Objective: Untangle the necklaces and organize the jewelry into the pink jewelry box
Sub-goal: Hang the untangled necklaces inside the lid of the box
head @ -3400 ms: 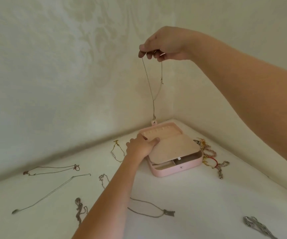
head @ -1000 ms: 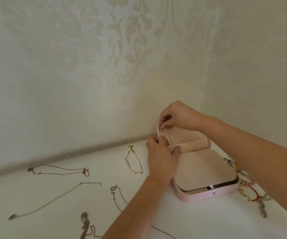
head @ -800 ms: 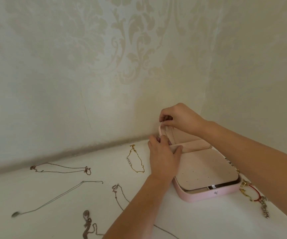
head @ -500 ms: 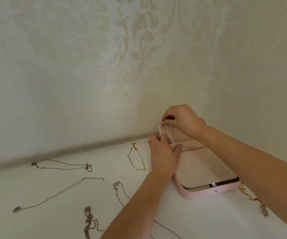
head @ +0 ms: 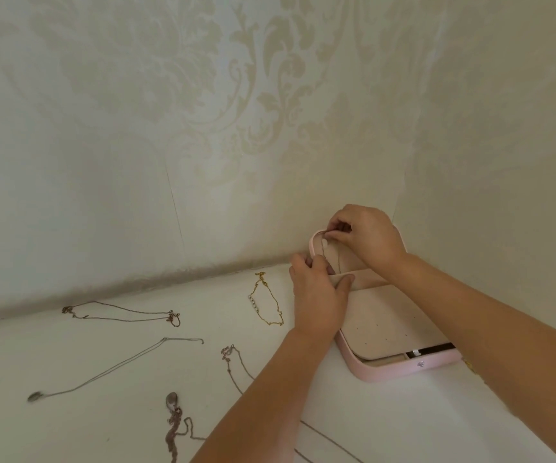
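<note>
Thin chain necklace (head: pixel 338 259) down the beige velvety lining of the raised lid of the pink jewelry box (head: pixel 403 370), top end pinched in the grip of the right hand (head: pixel 368 240), knuckles up, at the lid's rounded rim. Left hand (head: pixel 316 295) just below, fingers curled at the lid's left edge, thumb pressed on the pocket band. Perforated beige insert flat over the base. Gold pearl-set chain (head: pixel 268 304) just left on the white table (head: pixel 403 429); fine silvery chains (head: pixel 116 369) farther out.

Open pink jewelry box (head: pixel 403 371) at the table's (head: pixel 403 429) far right corner, thin chain (head: pixel 339 262) inside its lid, necklaces (head: pixel 171 399) strewn left
</note>
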Action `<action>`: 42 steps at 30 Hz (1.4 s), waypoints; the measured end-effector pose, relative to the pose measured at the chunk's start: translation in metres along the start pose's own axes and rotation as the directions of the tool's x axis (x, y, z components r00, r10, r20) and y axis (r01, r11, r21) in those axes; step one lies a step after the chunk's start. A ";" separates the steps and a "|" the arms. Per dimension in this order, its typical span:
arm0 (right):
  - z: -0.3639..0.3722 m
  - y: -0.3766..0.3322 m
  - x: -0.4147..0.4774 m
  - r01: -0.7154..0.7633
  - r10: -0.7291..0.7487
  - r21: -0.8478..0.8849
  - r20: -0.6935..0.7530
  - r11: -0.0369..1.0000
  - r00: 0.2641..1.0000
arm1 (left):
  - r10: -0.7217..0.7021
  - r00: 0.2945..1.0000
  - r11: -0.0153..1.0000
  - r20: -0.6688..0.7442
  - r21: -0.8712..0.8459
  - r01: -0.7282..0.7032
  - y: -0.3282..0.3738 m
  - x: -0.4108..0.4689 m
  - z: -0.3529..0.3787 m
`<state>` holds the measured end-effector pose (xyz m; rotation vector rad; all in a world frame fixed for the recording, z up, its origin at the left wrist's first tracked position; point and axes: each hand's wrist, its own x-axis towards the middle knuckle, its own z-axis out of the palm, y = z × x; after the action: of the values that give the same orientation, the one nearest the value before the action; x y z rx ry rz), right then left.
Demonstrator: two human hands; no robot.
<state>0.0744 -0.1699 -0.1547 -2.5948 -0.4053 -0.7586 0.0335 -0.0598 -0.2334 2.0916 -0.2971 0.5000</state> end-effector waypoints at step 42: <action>-0.151 -0.010 -0.169 -0.209 0.109 0.035 0.764 0.977 0.637 | -0.296 0.907 0.927 0.301 0.319 0.197 0.020 0.013 -0.060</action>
<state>-0.1336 -0.2574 -0.1306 -2.6612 -0.4193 0.4719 0.0224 -0.0199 -0.1834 2.4549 -0.1584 0.0152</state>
